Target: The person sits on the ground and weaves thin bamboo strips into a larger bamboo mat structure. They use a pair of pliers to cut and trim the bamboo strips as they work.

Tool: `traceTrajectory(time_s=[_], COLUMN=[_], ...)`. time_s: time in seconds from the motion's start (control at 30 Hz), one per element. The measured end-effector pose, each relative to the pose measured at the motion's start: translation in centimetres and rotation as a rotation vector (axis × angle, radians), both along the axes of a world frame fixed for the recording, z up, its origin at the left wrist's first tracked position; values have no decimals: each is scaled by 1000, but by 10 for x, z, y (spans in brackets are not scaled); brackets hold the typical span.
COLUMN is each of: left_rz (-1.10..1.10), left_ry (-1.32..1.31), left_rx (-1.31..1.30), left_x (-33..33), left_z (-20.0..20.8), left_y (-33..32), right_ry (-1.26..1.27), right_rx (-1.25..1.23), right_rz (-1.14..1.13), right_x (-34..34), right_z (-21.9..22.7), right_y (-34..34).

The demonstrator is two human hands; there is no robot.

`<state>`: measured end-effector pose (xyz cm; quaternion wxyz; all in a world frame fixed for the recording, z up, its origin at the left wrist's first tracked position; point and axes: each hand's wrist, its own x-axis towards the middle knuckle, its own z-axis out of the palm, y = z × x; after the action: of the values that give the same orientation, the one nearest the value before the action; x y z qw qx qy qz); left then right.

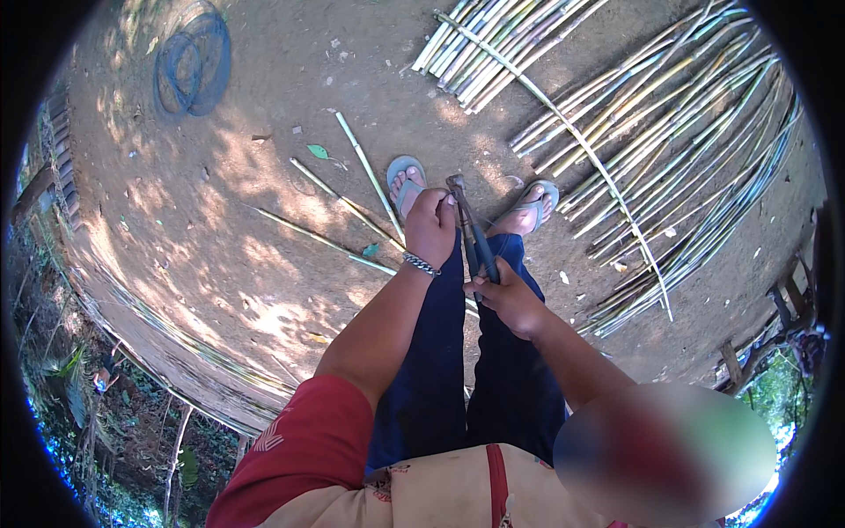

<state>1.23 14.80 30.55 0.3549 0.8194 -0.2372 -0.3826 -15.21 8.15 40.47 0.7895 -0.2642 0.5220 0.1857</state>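
Gripping one pincer-tool [481, 244] is the right hand [510, 297], the left hand [431, 227] curled, contents unclear.

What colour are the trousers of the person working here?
Dark blue; the trousers show best in the head view.

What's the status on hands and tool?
Right hand gripping plier-like tool. Left hand curled beside tool's head, contents unclear. Poles on ground, none blocking tool.
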Motion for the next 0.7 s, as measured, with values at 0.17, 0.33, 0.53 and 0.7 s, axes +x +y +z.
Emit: traceTrajectory(time_s=[0.17,0.33,0.53,0.7], left_rz=[626,515,590,645], left_ry=[1046,990,896,862], left_rx=[-10,-57,-187,-188], left_x=[19,8,6,14], left_z=[5,20,19,6], left_y=[7,1,-1,0], right_ry=[67,46,-83,-147], right_rx=[-285,-692,-544,-58], right_rz=[365,752,311,-484], right_x=[35,45,46,46], right_z=[2,4,0,8], right_y=[10,22,19,9])
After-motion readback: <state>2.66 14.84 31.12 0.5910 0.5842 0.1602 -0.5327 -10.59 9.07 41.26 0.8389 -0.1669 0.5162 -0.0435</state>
